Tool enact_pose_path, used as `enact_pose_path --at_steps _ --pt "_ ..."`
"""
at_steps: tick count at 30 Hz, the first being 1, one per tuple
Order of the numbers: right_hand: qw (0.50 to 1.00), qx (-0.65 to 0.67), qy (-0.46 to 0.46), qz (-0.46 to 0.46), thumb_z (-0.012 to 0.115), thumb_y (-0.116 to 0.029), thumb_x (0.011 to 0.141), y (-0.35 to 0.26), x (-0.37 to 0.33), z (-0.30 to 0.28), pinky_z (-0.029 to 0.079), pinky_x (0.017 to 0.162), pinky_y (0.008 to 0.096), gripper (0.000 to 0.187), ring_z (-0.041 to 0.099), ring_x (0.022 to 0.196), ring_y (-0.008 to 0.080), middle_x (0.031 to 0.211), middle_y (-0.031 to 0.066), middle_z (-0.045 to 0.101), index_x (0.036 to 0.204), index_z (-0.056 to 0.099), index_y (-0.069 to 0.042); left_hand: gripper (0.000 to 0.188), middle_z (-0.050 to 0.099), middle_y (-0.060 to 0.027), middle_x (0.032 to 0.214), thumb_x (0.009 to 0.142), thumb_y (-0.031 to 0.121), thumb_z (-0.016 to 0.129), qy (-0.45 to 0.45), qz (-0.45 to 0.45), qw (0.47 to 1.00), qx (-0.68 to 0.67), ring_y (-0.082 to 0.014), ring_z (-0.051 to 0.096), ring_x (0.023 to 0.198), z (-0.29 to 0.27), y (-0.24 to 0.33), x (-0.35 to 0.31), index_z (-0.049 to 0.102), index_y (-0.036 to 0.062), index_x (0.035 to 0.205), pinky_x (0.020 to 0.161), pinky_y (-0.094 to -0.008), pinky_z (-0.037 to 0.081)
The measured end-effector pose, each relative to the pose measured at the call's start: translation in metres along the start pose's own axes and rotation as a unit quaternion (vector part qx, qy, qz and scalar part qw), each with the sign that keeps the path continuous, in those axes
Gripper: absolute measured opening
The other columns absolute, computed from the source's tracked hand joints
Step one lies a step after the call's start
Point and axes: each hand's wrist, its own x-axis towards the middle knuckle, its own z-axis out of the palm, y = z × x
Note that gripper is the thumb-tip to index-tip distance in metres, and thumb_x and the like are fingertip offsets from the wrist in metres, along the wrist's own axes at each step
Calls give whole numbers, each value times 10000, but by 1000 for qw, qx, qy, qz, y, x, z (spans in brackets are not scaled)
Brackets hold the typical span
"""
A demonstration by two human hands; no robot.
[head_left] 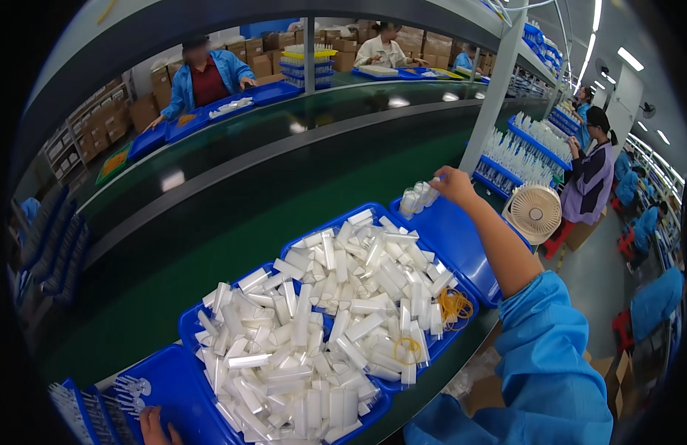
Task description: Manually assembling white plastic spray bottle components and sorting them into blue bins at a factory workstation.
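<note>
My right hand [456,187] reaches out over the far end of a blue tray [452,236]. Its fingers are pinched at a small bundle of white, clear-wrapped pieces [417,200] standing there; the exact grip is partly hidden. At the lower edge my left hand [158,429] shows only in part, fingers apart and nothing visible in them. It hovers by a blue tray [169,377], close to clear thin-stemmed plastic pieces [131,391]. Between my hands, many white pieces in clear film [314,311] fill two blue trays [186,320].
Yellow rubber bands [454,308] lie at the right of the heap. A green conveyor belt [158,271] runs beyond the trays. A beige fan [534,210] and racks of clear pieces [510,152] stand right, beside a grey post [494,96]. Co-workers sit across the belt.
</note>
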Motion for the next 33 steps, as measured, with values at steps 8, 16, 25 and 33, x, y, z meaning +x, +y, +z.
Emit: enact_pose_path --at_steps 8,16,25,33 --pt "995 21 60 -81 606 -255 793 -2 -6 17 492 672 362 256 629 725 306 773 171 639 897 649 -25 380 524 -242 1089 780 143 574 -30 -96 982 159 -374 503 1002 21 -18 14 516 -46 1105 880 -402 400" --pt "979 -45 101 -173 615 -181 739 -59 -28 -3 430 857 389 357 516 1004 341 1082 180 533 1076 574 -73 377 491 -213 1101 742 -10 551 65 -160 981 92 -375 515 976 41 -58 7 465 -25 1108 846 -383 427" --pt "858 -41 -350 -372 567 -57 673 -183 -74 19 391 899 369 390 453 1044 286 1057 106 565 1062 557 -92 172 551 -119 917 868 32 507 19 -158 921 -355 -170 547 856 -29 26 -31 467 -29 1025 777 -261 442" --pt "835 -171 -306 -425 632 -125 699 -175 -71 19 404 882 361 375 466 1030 271 1050 102 536 1068 564 -120 201 573 -97 903 845 -23 536 -15 -185 745 -640 -135 570 784 -55 110 -58 445 -4 1024 687 -230 465"
